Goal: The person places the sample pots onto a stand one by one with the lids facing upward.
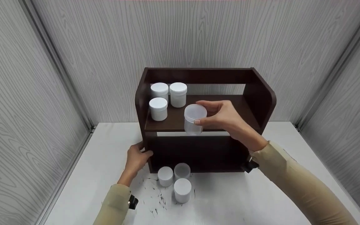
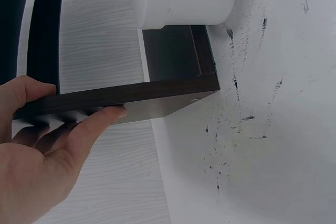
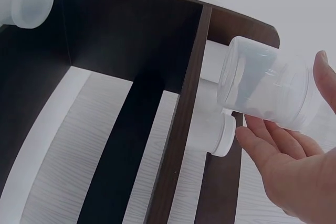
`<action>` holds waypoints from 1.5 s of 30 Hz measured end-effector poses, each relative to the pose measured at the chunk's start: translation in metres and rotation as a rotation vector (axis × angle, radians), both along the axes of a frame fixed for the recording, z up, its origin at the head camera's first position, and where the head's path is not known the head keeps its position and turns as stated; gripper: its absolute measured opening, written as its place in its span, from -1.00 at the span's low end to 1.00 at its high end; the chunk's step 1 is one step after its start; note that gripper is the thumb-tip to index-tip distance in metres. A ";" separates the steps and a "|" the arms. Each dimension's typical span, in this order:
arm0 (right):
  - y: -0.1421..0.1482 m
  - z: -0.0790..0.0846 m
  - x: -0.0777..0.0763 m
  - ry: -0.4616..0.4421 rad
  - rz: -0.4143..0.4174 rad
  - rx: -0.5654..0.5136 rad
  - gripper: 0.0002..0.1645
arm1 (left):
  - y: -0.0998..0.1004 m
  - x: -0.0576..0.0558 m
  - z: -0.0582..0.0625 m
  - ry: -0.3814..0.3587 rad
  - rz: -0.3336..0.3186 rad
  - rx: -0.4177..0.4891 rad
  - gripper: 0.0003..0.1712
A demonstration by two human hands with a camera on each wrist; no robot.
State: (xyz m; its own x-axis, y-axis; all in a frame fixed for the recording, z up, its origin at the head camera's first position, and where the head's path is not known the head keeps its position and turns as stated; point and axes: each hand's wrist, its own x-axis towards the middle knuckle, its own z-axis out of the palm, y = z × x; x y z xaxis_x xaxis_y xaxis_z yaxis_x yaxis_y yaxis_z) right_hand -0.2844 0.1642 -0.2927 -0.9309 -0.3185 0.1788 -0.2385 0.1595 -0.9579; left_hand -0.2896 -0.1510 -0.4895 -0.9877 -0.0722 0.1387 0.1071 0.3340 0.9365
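A translucent plastic jar (image 1: 193, 125) is pinched between the thumb and fingers of my right hand (image 1: 225, 117). It is upright at the front edge of the upper board of a dark brown shelf (image 1: 195, 153); whether it touches the board I cannot tell. My left hand (image 1: 136, 158) grips the shelf's left side panel (image 2: 131, 95), thumb on one face and fingers on the other. White lidded jars stand at the left of the upper board: one in front (image 1: 158, 110) and two behind it, the right one (image 1: 178, 97) fully visible.
On the white table before the shelf stand two white jars, one at left (image 1: 165, 177) and one nearer (image 1: 182, 191), with a translucent jar (image 1: 182, 171) behind. Dark scuff marks (image 1: 159, 200) streak the tabletop. Wood-grain panels (image 1: 198, 37) enclose the table at the back and sides.
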 end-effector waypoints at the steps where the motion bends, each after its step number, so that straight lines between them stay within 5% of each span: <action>1: -0.002 0.001 -0.003 0.000 -0.002 -0.001 -0.15 | 0.000 0.000 0.000 0.003 0.000 -0.005 -0.29; 21: -0.029 0.011 -0.049 0.023 0.022 0.061 -0.20 | 0.001 -0.002 -0.002 0.011 -0.007 0.040 -0.29; 45: -0.039 -0.001 -0.078 -0.033 -0.008 0.034 -0.14 | 0.002 -0.003 -0.002 -0.033 0.007 0.022 -0.25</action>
